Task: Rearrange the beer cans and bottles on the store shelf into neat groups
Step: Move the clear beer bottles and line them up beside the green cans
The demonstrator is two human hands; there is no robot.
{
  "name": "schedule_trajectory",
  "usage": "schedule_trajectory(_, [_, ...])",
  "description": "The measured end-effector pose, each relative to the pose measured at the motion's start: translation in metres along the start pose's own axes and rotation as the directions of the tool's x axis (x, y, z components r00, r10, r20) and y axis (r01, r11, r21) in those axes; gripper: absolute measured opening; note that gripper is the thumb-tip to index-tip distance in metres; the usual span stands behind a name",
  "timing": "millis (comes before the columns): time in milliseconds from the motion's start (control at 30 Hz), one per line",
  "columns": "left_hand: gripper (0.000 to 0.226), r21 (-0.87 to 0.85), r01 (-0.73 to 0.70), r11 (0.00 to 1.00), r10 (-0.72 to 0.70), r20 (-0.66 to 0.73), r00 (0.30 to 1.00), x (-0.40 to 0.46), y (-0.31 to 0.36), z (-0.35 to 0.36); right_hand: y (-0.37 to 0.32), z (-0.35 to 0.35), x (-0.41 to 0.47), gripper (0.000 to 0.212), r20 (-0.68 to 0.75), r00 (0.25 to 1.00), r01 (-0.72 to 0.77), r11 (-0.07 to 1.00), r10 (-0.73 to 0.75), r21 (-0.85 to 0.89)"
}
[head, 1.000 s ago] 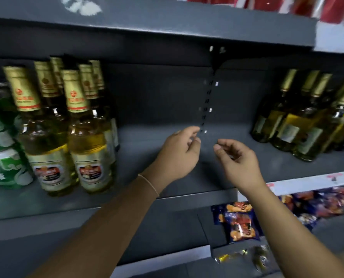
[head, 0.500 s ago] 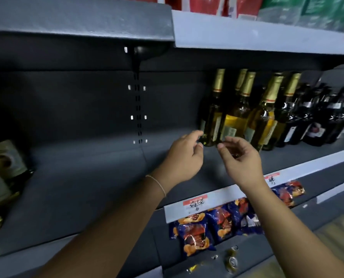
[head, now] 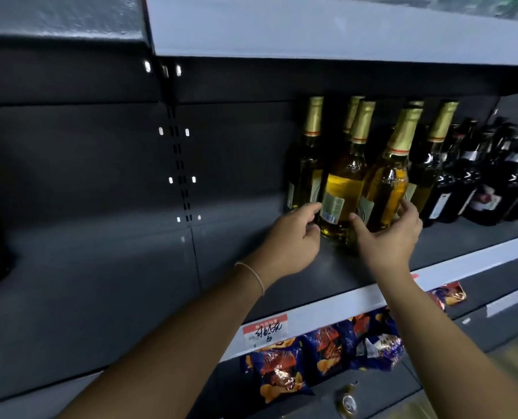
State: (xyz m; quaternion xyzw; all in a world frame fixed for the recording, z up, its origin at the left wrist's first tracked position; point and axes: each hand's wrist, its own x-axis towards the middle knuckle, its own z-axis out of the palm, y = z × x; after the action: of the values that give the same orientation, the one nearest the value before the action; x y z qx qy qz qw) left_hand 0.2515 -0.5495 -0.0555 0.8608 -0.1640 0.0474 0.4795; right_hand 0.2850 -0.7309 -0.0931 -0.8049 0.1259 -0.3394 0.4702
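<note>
Beer bottles of clear glass with amber contents and gold foil necks (head: 346, 182) stand in a loose cluster on the dark grey metal shelf (head: 115, 282), well to the right of the slotted upright strip (head: 180, 164) in the back panel. The two front ones sit slightly ahead of the rest and are not squared up; the front right bottle (head: 386, 189) looks tilted next to its neighbour.

The left hand (head: 291, 240) reaches for the lower body of the front left bottle, fingers loosely spread, the tips at the glass or just beside it; a firm grip is not visible. The right hand (head: 392, 237) is spread wide around the base of the front right bottle, fingertips touching the glass on its right side and thumb near its left, cupping it without closing around it.

Judging by the layout, the sorting is only partly done. To the right of the strip this group needs straightening, and a wide stretch of shelf to the left of the strip waits to be filled. Right of the gold-necked group stand dark glass bottles with pale labels (head: 478, 182), apparently in a row of their own.

Little writing can be read. The front left bottle shows a pale back label with a barcode (head: 331, 208), its text too small to make out. Below the strip and to the right, a red-and-white price tag (head: 265, 329) on the shelf edge carries handwritten characters I cannot decipher. Blue snack packets (head: 281, 373) lie on the lower level, brand unreadable.
</note>
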Motion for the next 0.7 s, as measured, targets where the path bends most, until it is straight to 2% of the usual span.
schedule_trajectory(200, [0.048, -0.012, 0.010, 1.000, -0.010, 0.002, 1.000, 0.005, -0.003, 0.005, 0.005, 0.011, 0.017, 0.107, -0.010, 0.999, -0.052, 0.998, 0.053, 0.016])
schedule_trajectory(433, [0.050, -0.009, 0.014, 1.000, -0.014, 0.004, 1.000, 0.002, -0.007, 0.010, 0.014, 0.007, 0.023, 0.094, -0.011, 0.999, -0.041, 0.993, 0.043, 0.109])
schedule_trajectory(700, [0.047, 0.015, 0.006, 1.000, -0.005, -0.035, 0.999, -0.002, -0.010, 0.007, 0.022, -0.002, -0.005, 0.094, 0.059, 0.998, 0.015, 0.988, -0.024, 0.156])
